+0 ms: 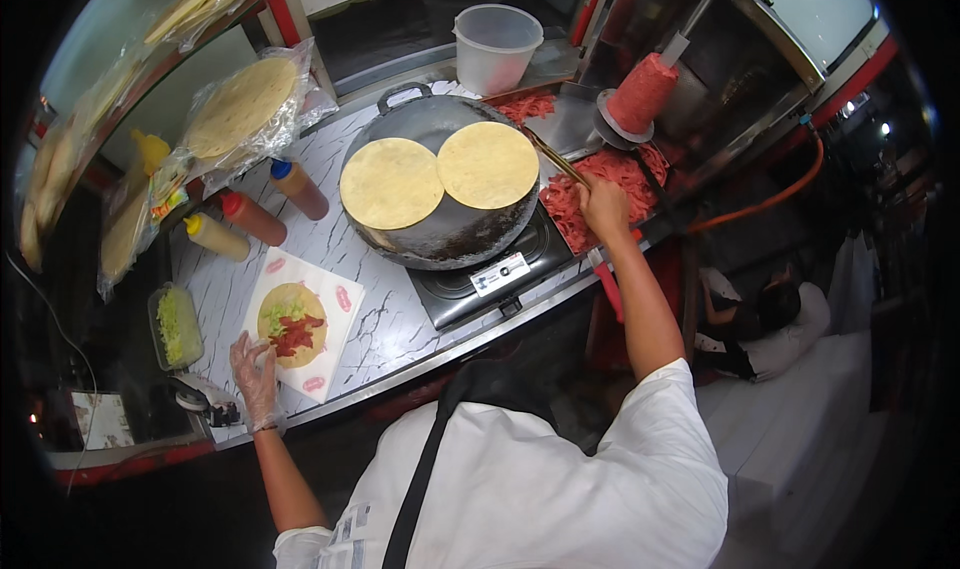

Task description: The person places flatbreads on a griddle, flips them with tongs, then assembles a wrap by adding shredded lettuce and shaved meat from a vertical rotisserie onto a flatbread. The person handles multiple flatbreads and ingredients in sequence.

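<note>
My left hand (256,377), in a clear plastic glove, is at the near left edge of a small flatbread (318,331). Its fingers are loosely bent and a little apart, with nothing visible in them. Shredded lettuce (287,317) and reddish meat strips (295,339) lie on the flatbread, which rests on white printed paper (338,357). On the right, my bare right hand (605,209) is closed round metal tongs (556,156). The tongs' tips reach toward the round griddle pan (440,241), by its right flatbread (487,165); a left flatbread (391,183) lies beside it.
Sliced meat (570,224) fills a tray below the vertical meat spit (643,94). Sauce bottles (253,218) and a lettuce tub (176,327) stand left. A white bucket (497,49) stands behind the pan; bagged flatbreads (243,107) are back left. A person (775,314) sits far right.
</note>
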Demonstrator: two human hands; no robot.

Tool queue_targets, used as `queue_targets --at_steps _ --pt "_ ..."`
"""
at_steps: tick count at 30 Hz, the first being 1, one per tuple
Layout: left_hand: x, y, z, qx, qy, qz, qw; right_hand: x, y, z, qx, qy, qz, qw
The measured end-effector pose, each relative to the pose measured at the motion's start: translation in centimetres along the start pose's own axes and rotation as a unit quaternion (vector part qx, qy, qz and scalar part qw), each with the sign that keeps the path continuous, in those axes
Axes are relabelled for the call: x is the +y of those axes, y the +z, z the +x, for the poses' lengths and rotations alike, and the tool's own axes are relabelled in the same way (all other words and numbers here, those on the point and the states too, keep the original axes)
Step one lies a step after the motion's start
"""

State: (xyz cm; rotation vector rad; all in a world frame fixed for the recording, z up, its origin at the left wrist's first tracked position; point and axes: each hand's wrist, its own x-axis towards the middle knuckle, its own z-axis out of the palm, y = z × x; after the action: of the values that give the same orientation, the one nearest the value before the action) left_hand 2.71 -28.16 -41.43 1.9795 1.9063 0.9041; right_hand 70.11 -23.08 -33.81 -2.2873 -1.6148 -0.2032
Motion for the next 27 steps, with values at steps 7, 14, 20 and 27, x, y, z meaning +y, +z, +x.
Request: queue_targets --at_steps 7,14,20,27 --pt "0.6 -0.3 -0.8 0.021 -0.069 -0.076 0.994 3.0 -3.3 0.7 0.06 -0.017 0.087 0.994" --pt "-1.1 -0.3 -1.6 0.077 0.007 0.026 0.997 -2.3 -10.7 -1.5 0.02 -0.098 0.22 0.97" --pt "0.5 2.8 -0.1 -0.001 0.034 0.111 0.993 -16.6 -9.7 -9.4 -0.036 -0.291 0.257 0.921" --pt "-3.5 0.3 1.1 -0.036 0.048 0.011 0.998 -32.5 -0.8 -16.7 -0.116 -0.402 0.124 0.9"
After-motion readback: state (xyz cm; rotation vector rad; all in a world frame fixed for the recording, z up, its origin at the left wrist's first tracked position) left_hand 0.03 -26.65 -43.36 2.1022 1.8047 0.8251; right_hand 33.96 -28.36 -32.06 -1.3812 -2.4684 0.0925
